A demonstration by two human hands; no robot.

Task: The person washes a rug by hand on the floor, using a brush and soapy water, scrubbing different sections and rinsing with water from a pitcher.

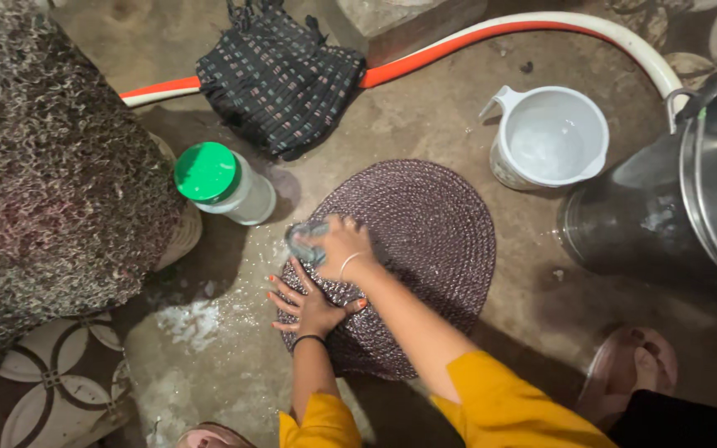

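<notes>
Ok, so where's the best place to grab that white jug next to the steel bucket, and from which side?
Take the white jug by its handle, the loop that sticks out at the upper left of the rim. Come from the left, the round mat side: the jug stands upright with its mouth open, and the steel bucket crowds its right.

steel bucket [707, 207] cut off by right edge, hose [491, 37] partly hidden under dark woven cloth [280, 79], scrubber [304, 241] mostly covered by right hand [342, 249], blurred
</notes>
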